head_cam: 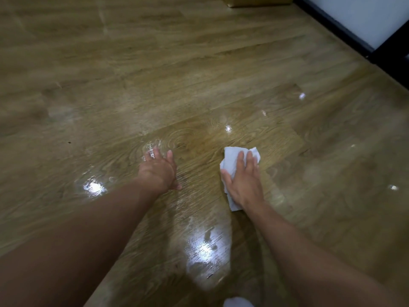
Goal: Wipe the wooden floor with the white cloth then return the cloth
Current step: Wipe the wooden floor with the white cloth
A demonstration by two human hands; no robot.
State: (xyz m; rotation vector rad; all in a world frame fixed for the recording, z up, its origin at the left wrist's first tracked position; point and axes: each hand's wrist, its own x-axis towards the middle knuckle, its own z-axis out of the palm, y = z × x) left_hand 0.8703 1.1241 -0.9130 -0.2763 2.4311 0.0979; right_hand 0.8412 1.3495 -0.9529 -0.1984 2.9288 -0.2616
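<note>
The wooden floor (199, 85) fills the view, with shiny wet patches around my arms. A crumpled white cloth (231, 159) lies on the floor right of centre. My right hand (243, 180) lies flat on top of it with straight fingers, pressing it down; part of the cloth is hidden under the palm. My left hand (158, 171) rests flat on the bare floor to the left of the cloth, fingers spread, holding nothing.
A black skirting board (345, 29) and pale wall run along the upper right. The corner of a brown box (254, 1) shows at the top edge. Something white (238, 302) peeks in at the bottom edge.
</note>
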